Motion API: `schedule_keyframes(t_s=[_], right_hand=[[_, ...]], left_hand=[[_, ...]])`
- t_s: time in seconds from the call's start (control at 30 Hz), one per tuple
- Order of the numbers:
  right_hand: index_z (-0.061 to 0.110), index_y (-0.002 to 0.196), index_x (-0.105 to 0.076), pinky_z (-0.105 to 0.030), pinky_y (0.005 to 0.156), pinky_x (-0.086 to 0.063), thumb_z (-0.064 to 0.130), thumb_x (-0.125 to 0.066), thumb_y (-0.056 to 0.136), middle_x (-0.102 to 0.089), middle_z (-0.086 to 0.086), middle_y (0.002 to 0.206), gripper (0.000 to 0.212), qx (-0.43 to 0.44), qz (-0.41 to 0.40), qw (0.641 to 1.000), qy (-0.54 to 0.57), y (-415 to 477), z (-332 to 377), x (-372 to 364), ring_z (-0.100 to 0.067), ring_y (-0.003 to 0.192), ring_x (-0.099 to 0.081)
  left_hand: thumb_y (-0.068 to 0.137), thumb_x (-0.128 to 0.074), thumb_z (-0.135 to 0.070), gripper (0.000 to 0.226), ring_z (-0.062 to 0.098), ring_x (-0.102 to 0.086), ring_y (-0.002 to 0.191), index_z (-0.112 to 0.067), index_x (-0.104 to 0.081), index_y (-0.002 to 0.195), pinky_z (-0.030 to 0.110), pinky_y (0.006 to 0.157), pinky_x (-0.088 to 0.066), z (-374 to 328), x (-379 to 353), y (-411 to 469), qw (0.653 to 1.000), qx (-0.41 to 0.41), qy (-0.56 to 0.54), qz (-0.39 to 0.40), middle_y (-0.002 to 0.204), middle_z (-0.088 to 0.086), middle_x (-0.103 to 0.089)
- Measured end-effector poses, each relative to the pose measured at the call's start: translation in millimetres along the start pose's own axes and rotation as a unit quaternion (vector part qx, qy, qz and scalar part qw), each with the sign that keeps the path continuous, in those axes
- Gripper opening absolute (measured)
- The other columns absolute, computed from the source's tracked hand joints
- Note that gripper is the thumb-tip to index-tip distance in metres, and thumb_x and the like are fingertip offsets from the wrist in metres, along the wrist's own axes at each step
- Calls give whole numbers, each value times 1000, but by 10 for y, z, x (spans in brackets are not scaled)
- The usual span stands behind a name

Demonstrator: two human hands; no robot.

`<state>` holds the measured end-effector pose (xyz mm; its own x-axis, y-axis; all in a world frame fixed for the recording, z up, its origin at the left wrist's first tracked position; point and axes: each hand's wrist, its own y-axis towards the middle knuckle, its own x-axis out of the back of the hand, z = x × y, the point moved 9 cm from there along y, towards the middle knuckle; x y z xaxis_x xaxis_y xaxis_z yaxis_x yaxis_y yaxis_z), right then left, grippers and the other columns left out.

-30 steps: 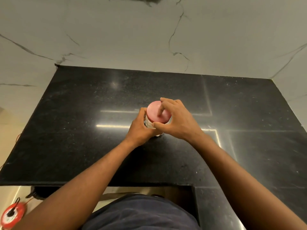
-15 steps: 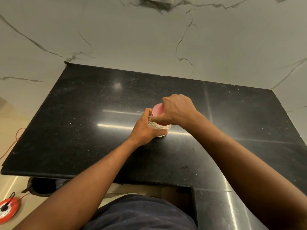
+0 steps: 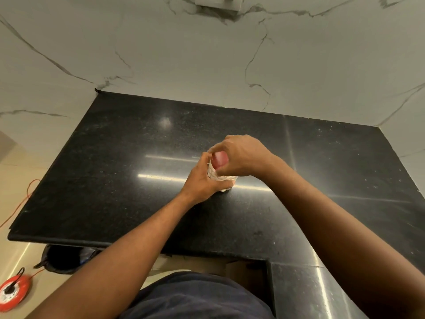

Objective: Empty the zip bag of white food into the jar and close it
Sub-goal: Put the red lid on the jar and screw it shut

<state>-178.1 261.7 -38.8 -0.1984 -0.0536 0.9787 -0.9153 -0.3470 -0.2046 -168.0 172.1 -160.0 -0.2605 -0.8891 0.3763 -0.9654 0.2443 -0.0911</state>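
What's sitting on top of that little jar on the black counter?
A pink lid caps the jar. The right hand grips it from above, hiding most of it, while the left hand holds the jar's side. The jar's contents are mostly covered.

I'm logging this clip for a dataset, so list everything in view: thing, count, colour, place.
jar: one, clear with white contents, middle of countertop
lid: one, pink, on top of the jar
countertop: one, black speckled, centre
wall: white marble with grey veins, behind
switch plate: one, white, top edge
cable reel: one, red, floor at lower left
dark bag: one, black, floor under the counter edge
left hand: holding the jar's side
right hand: gripping the lid
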Motion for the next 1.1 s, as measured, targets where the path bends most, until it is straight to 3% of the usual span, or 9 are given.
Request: schedule_keyframes(t_s=[0.13,0.33,0.43,0.53,0.73,0.83,0.93,1.0,1.1], right_hand=[[13,102,-72,-34,65,-54,77,-39,96,-66,-4,83,72,-130,-34,986,-97,91,-174,124,-23,72,-63],[40,153,-46,-43,101,-52,42,-79,83,-45,-6,160,77,60,97,993,19,-61,109,-107,-29,140,-52],[40,147,-55,-31,80,-55,31,-78,82,-62,-2,141,70,71,29,997,-15,-24,115,-44,-22,116,-64],[32,135,-66,-26,60,-46,60,-72,80,-76,1,112,62,13,-11,998,-56,113,-16,-7,-18,88,-68],[14,80,-61,-28,47,-36,93,-37,82,-52,-2,60,83,-128,-45,986,-99,214,-223,26,-19,49,-47],[18,124,-65,-36,69,-54,85,-42,88,-72,-10,109,79,-89,-8,996,-11,148,-279,-86,-26,88,-68],[40,158,-34,-44,102,-48,53,-78,82,-46,-3,159,89,53,78,990,108,9,-46,-143,-27,137,-51],[41,152,-44,-35,86,-50,44,-83,78,-59,0,145,84,66,57,995,46,-28,-30,-125,-22,121,-59],[20,109,-70,-27,55,-39,76,-62,82,-71,0,90,63,-47,-25,998,-34,47,-203,-24,-15,73,-61]], left_hand=[[64,-92,-56,82,-25,-58,101,-57,-38,125,8,77,-46,46,-22,9,1000,2,1,4,120,-27,-62],[60,-92,-61,88,-37,-49,96,-61,-33,125,-7,63,-41,32,-2,0,1000,11,22,-6,110,-36,-53],[59,-93,-61,84,-41,-46,94,-78,-28,108,-10,59,-39,35,-2,1,1000,14,22,-6,110,-37,-53],[58,-90,-62,86,-15,-59,97,-64,-30,119,3,65,-43,24,-8,-20,1000,11,28,-2,109,-38,-53],[58,-93,-55,97,4,-61,107,-52,-34,134,20,80,-49,20,0,-28,1000,5,22,-10,120,-23,-60],[61,-93,-52,89,11,-63,111,-47,-35,130,24,81,-51,-28,13,-50,1000,1,26,-12,123,-18,-59],[59,-88,-58,87,11,-62,110,-40,-36,127,24,77,-49,-56,17,-73,999,1,48,-18,120,-16,-58],[58,-89,-58,92,10,-61,109,-39,-36,131,21,79,-47,-68,25,-81,999,3,43,-23,123,-15,-57],[64,-92,-51,86,15,-61,112,-36,-37,128,32,86,-52,-76,15,-81,998,7,56,-20,124,-12,-58]])
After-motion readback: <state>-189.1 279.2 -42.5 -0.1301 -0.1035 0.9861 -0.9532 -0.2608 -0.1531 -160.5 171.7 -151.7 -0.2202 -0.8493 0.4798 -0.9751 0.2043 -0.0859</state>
